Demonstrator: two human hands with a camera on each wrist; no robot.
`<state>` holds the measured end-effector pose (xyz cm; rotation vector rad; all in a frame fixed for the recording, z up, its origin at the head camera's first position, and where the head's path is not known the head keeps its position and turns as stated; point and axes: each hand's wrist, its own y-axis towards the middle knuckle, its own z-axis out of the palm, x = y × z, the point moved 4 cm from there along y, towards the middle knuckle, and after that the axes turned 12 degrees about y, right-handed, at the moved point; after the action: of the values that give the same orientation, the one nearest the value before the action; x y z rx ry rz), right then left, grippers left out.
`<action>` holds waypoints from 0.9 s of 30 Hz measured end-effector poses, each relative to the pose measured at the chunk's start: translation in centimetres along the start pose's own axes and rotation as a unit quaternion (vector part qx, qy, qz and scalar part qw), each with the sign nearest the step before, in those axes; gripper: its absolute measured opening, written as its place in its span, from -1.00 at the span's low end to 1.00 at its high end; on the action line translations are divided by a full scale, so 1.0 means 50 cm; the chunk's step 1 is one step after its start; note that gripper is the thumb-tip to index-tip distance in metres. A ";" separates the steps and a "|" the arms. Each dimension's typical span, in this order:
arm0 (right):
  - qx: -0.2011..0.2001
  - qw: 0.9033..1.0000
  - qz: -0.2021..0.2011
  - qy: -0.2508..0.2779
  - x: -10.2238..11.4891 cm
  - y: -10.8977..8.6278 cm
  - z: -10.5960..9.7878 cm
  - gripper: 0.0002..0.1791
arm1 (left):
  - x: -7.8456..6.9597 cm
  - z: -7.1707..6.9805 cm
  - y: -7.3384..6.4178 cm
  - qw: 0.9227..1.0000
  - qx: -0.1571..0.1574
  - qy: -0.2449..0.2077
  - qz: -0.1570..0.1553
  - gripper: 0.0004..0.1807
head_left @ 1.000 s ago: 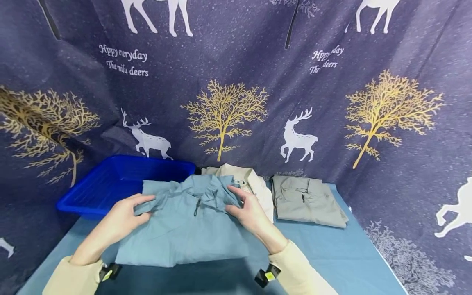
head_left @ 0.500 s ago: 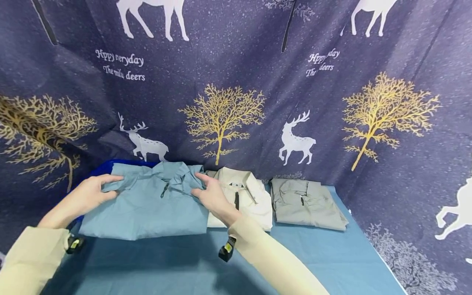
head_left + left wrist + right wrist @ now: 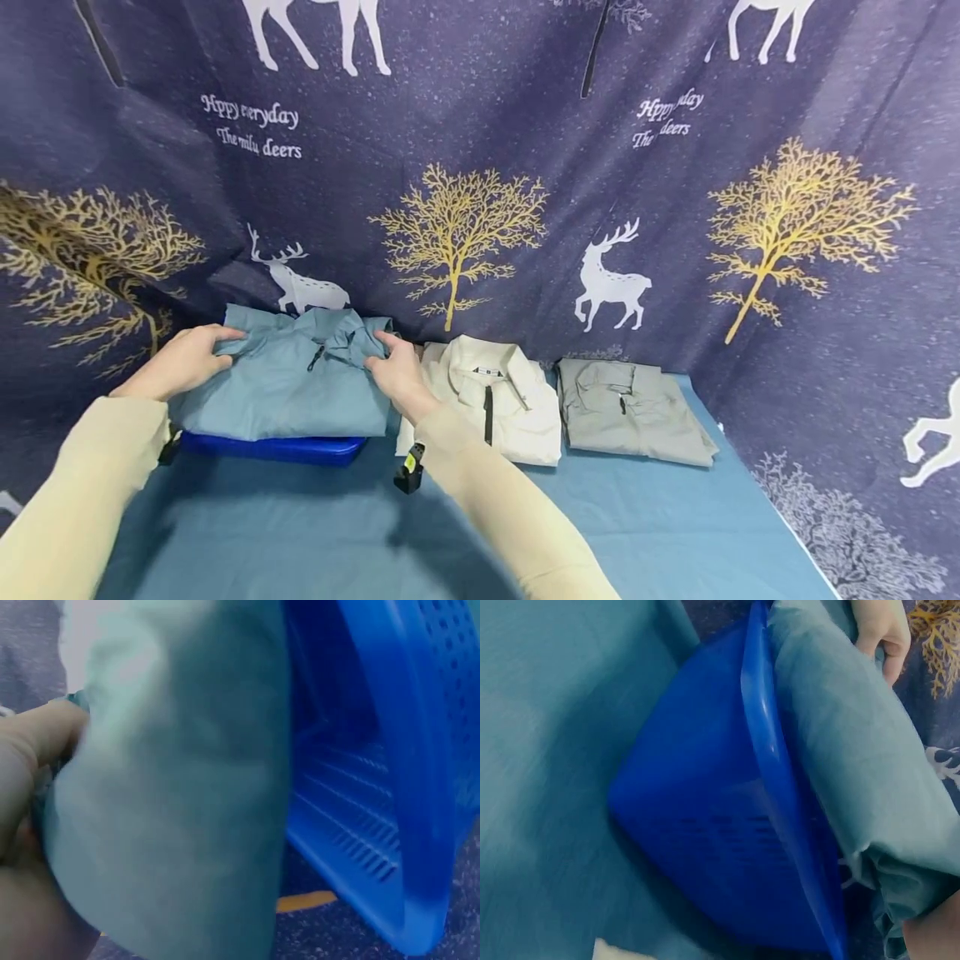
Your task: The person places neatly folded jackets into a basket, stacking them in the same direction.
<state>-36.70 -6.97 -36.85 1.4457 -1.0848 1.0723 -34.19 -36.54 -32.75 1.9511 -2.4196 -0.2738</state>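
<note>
A folded grey-blue jacket [image 3: 285,387] with a collar and a short dark zip pull is held over the blue plastic basket [image 3: 273,450]. My left hand [image 3: 183,362] pinches its left side near the shoulder, thumb and fingers around the folded cloth. At the opposite shoulder, my right hand [image 3: 401,375] grips the fabric the same way. In the left wrist view, the cloth bundle hangs beside the basket's open top [image 3: 424,825]. Seen from the right wrist, the jacket lies along the basket rim [image 3: 761,712]. Most of the basket's inside is hidden beneath the jacket.
Right of the basket lies a folded cream jacket [image 3: 483,408] with a dark zip, partly behind my right forearm. Further right is a folded grey garment [image 3: 630,408]. A blue cloth covers the table [image 3: 600,517], and a dark patterned curtain [image 3: 525,125] hangs behind.
Both hands have carried the grey-blue jacket left and away from me, from in front of the cream jacket to over the basket. The cream jacket is more exposed.
</note>
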 end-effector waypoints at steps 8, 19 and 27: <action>-0.034 0.997 0.010 -0.070 -0.044 -0.004 0.051 -0.46 | 0.029 0.048 0.020 0.999 -0.012 0.038 -0.007 -0.53; -0.049 0.992 0.019 -0.118 -0.073 -0.014 0.095 -0.47 | 0.043 0.126 0.020 0.999 -0.007 0.020 -0.030 -0.53; -0.016 0.980 0.052 -0.192 -0.071 -0.025 0.117 -0.45 | 0.046 0.146 0.011 0.999 0.022 0.026 -0.040 -0.52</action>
<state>-35.72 -12.28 -41.22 1.6255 -1.4556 0.8603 -36.17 -37.78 -40.07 2.0490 -2.3395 -0.1690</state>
